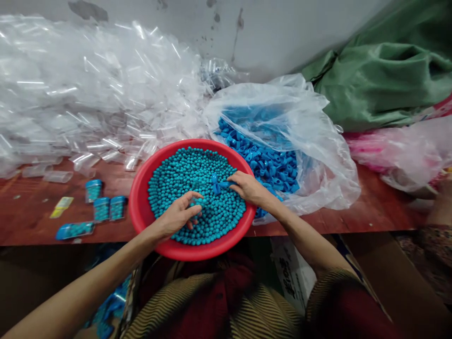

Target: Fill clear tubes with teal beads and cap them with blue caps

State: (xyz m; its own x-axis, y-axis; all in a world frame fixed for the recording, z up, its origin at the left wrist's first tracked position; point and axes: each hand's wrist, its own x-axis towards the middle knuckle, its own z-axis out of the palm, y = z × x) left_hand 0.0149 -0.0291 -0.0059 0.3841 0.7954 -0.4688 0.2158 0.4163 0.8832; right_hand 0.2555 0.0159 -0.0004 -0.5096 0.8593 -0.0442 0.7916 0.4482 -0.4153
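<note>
Pinching a blue piece (223, 185), the right hand (250, 187) aimed it at the left hand (176, 213) clasping a tube (196, 202) near the worktop (310, 223)'s front edge.

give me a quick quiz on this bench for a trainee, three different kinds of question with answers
1. True or false: the yellow label lies on the tabletop, left of the red basin.
2. What is the right hand holding: a) a clear tube, b) a blue plastic piece, or c) a pink bag?
3. How many filled, blue-capped containers are on the tabletop left of the red basin?

Key: 1 true; 2 b; 3 four.
</note>
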